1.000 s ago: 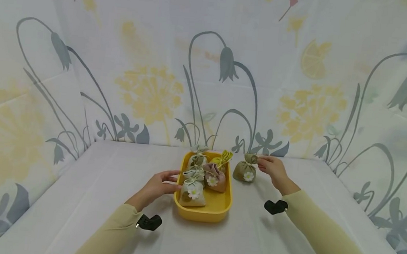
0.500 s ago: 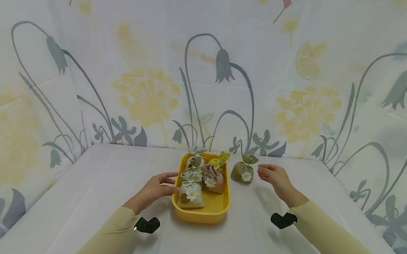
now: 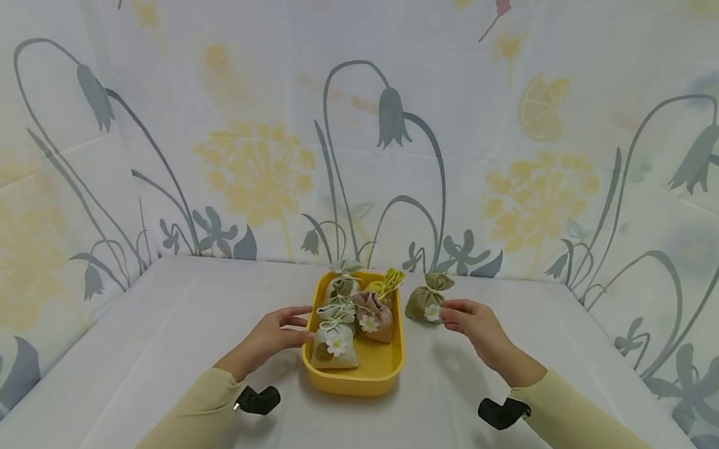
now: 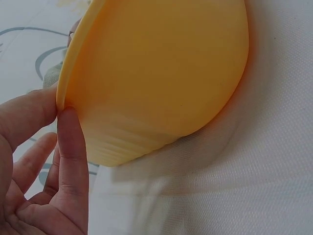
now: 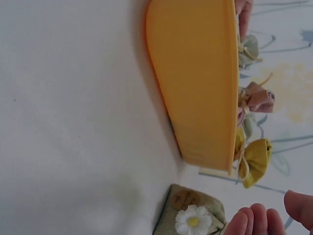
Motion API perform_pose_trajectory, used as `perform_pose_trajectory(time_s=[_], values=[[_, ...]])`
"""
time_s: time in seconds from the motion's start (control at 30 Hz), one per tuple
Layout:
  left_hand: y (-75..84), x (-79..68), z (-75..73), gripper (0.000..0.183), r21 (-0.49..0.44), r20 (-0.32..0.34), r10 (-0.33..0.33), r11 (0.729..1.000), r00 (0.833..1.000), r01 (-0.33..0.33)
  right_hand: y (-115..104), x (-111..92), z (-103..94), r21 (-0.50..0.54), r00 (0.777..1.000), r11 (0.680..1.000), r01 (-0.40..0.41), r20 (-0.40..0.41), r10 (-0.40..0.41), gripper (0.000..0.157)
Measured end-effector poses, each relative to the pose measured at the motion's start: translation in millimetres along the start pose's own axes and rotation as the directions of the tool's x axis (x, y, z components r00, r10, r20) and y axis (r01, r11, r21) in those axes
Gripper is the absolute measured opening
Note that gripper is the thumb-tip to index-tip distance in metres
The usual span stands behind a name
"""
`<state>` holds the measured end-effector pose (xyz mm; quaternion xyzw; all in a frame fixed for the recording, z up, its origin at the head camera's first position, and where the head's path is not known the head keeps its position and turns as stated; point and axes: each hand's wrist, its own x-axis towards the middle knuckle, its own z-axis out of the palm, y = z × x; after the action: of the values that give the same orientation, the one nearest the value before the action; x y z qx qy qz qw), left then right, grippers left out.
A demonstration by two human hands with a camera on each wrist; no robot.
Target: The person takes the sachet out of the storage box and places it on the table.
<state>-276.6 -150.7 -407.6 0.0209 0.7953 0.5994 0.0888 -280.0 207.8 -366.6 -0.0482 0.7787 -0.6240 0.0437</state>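
By the left hand [image 3: 269, 334], the rim [image 4: 73, 54] of the yellow tub [image 3: 348, 386] is pinched; a cream pouch [image 3: 325, 355], a mauve pouch [image 3: 381, 331] and a yellow pouch [image 3: 391, 279] are held inside. To the right, an olive drawstring pouch [image 3: 420, 300] is stood on the tabletop [image 3: 341, 437]. By the right hand [image 3: 485, 332], thumb [image 5: 299, 208] parted from fingers [image 5: 259, 223], nothing is gripped; whether the pouch is touched cannot be told. It could be toppled by a fingertip nudge, or the tub tilted by a rim pull.
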Motion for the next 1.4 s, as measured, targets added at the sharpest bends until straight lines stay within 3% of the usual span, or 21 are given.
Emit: perform_pose_trajectory(time_s=[0.47, 0.73, 0.93, 1.23, 1.4], values=[[1.1, -0.9, 0.8, 0.061, 0.007, 0.0, -0.001, 1.0, 1.0, 0.001, -11.2, -4.8, 22.1, -0.027, 0.994, 0.999, 0.032, 0.107, -0.029, 0.042], [-0.4, 0.3, -0.2, 0.06, 0.004, 0.002, -0.004, 1.0, 1.0, 0.004, -19.7, 2.4, 37.6, -0.124, 0.989, 0.991, 0.047, 0.144, -0.029, 0.042], [0.6, 0.3, -0.4, 0.062, 0.021, 0.001, -0.01, 1.0, 1.0, 0.01, -26.4, 6.6, 50.7, -0.119, 0.983, 0.991, 0.055, 0.181, -0.033, 0.04], [2.5, -2.2, -0.9, 0.062, 0.033, -0.005, -0.009, 0.999, 1.0, 0.009, -38.7, 17.0, 70.4, -0.226, 0.988, 0.973, 0.052, 0.151, -0.018, 0.04], [2.7, -2.3, -0.3, 0.062, 0.026, 0.005, -0.005, 1.0, 1.0, 0.005, -42.6, 25.3, 76.3, -0.228, 0.987, 0.972, 0.051, 0.159, -0.014, 0.041]])
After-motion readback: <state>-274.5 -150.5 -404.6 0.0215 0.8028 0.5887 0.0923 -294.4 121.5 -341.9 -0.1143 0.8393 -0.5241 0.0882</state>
